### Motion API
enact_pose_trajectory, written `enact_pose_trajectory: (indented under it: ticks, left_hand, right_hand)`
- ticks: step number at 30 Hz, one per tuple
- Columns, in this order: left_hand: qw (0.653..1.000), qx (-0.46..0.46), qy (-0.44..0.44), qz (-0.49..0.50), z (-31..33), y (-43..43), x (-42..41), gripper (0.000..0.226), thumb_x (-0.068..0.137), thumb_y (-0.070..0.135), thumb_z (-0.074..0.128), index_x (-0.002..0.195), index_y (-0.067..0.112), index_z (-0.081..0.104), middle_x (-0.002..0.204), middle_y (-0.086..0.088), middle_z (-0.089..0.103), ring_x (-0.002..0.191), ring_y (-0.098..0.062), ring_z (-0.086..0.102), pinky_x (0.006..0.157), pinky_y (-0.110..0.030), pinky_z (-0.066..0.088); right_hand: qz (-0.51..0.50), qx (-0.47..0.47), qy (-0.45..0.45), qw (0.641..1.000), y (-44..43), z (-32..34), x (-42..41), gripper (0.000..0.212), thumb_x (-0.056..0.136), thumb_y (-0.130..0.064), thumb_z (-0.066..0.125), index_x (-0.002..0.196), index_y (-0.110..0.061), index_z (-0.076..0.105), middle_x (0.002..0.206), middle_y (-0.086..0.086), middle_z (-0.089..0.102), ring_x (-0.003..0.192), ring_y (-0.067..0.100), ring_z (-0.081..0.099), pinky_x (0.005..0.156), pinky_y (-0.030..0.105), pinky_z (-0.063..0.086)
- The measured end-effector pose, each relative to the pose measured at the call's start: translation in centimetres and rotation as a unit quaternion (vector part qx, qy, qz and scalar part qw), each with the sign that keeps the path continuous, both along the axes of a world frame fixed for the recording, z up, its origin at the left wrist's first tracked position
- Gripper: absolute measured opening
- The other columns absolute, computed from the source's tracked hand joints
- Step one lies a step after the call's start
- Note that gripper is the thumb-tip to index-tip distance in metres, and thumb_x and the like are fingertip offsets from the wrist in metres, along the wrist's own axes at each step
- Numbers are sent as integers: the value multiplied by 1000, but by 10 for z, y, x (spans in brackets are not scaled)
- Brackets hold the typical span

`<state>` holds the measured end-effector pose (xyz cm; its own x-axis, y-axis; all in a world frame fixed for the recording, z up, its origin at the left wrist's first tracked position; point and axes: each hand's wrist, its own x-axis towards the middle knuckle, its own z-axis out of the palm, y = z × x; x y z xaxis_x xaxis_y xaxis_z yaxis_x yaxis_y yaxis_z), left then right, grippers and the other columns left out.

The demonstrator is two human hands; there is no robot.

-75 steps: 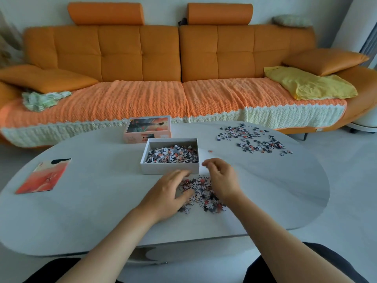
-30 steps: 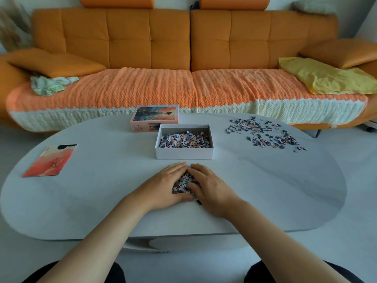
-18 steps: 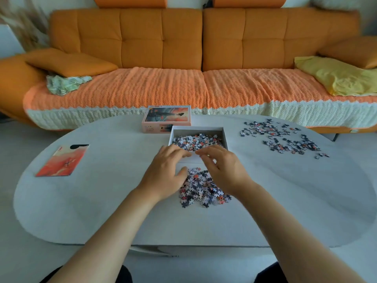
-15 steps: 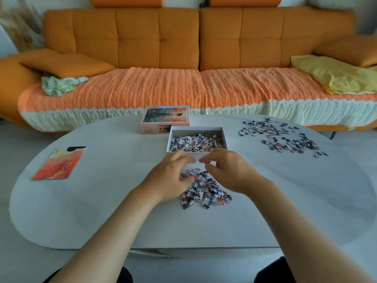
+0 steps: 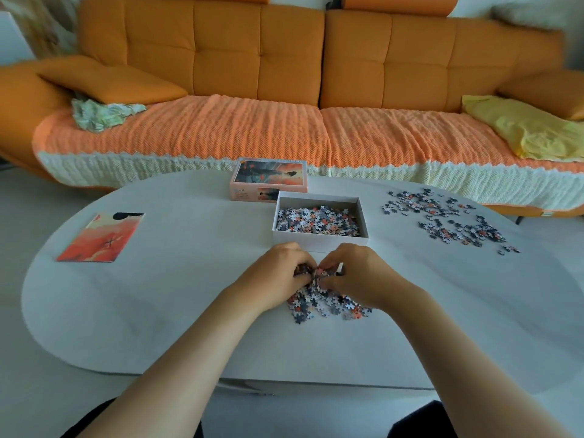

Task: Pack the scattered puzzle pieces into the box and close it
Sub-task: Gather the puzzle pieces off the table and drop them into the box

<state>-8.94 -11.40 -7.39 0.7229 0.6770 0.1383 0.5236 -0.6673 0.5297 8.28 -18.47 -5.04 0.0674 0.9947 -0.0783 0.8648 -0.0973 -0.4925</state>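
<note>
Left hand (image 5: 278, 273) and right hand (image 5: 357, 275) both curled gripping near puzzle pieces (image 5: 325, 298), open box (image 5: 319, 238) just beyond, lid (image 5: 268, 180) behind.

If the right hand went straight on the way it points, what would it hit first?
Probably the left hand, which faces it across a clump of puzzle pieces; depth is unclear.

As I see it from my remote station: a pale oval worktop (image 5: 158, 311) carries an orange picture card (image 5: 101, 237), lying flat near its left edge. Behind stands an orange sofa (image 5: 259, 55), its seat under a knitted orange-and-cream cover (image 5: 252, 131). At left, a cushion (image 5: 107, 80) overlies a crumpled green cloth (image 5: 101, 113). At right, a yellow cloth (image 5: 524, 131) lies beside another cushion (image 5: 550, 91).
</note>
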Motion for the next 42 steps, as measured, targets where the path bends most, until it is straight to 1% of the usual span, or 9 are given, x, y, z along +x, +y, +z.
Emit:
enact_pose_trajectory:
  ticks: [10, 17, 19, 21, 26, 30, 34, 38, 42]
  left_hand:
    - [992, -3, -114, 50, 26, 22, 11, 11, 88, 18, 70, 97, 22, 74, 88, 8, 63, 78, -6, 58, 68, -13, 42]
    - [978, 97, -143, 114, 30, 49, 29, 12, 90, 30, 65, 99, 33, 73, 91, 12, 66, 74, -5, 51, 61, -27, 43]
    - [976, 123, -130, 127, 23, 56, 31, 15, 91, 33, 64, 102, 31, 74, 94, 8, 69, 84, -14, 55, 69, -32, 46]
    - [978, 143, -88, 126, 14, 61, 31, 23, 93, 39, 59, 110, 31, 72, 98, 5, 69, 92, -21, 54, 79, -34, 42]
    - [982, 157, -27, 97, 2, 60, 28, 32, 97, 41, 51, 121, 26, 66, 111, 4, 61, 108, -22, 47, 91, -36, 30]
    - [985, 160, 6, 59, -1, 52, 22, 31, 96, 43, 51, 114, 25, 68, 110, 6, 60, 108, -20, 50, 98, -36, 30]
    - [994, 101, 0, 44, 5, 37, 18, 39, 98, 39, 51, 132, 20, 58, 133, 4, 54, 125, -19, 41, 112, -30, 16]
    - [997, 66, -18, 31, 7, 27, 9, 47, 99, 34, 51, 144, 20, 46, 149, 6, 39, 140, -12, 26, 114, -25, 16]
    - [988, 150, -38, 20, 8, 21, -3, 41, 93, 31, 59, 133, 20, 56, 138, 5, 47, 132, -15, 36, 111, -35, 30]
  right_hand:
    - [-78, 97, 93, 988, 19, 20, 7, 12, 80, -19, 77, 80, -30, 73, 71, -9, 67, 57, 8, 57, 56, 21, 49]
    - [-103, 263, 23, 959, 51, 13, 14, 12, 81, -14, 76, 92, -18, 75, 85, -1, 64, 69, 10, 55, 62, 4, 37]
    - [-104, 274, 14, 956, 58, 5, 17, 13, 83, -14, 73, 96, -17, 76, 88, 0, 63, 73, 13, 58, 66, 7, 40]
    - [-100, 253, 0, 962, 63, -3, 20, 15, 88, -19, 69, 102, -18, 75, 95, 2, 64, 81, 17, 60, 76, 23, 49]
    - [-64, 198, -59, 976, 61, -9, 20, 26, 98, -25, 54, 116, -18, 70, 111, 4, 64, 102, 24, 57, 86, 38, 50]
    - [-6, 226, -75, 971, 50, -10, 15, 22, 95, -21, 56, 106, -18, 74, 102, 4, 68, 97, 25, 57, 84, 38, 50]
    - [1, 197, -79, 977, 40, -13, 20, 25, 97, -27, 53, 103, -18, 75, 101, 0, 68, 96, 21, 58, 87, 38, 49]
    - [3, 202, -100, 974, 27, -11, 25, 23, 94, -22, 58, 111, -18, 73, 114, -1, 68, 108, 20, 58, 96, 34, 47]
    - [17, 286, -93, 954, 15, -4, 20, 22, 88, -8, 62, 104, -17, 75, 106, -1, 69, 97, 20, 61, 85, 35, 52]
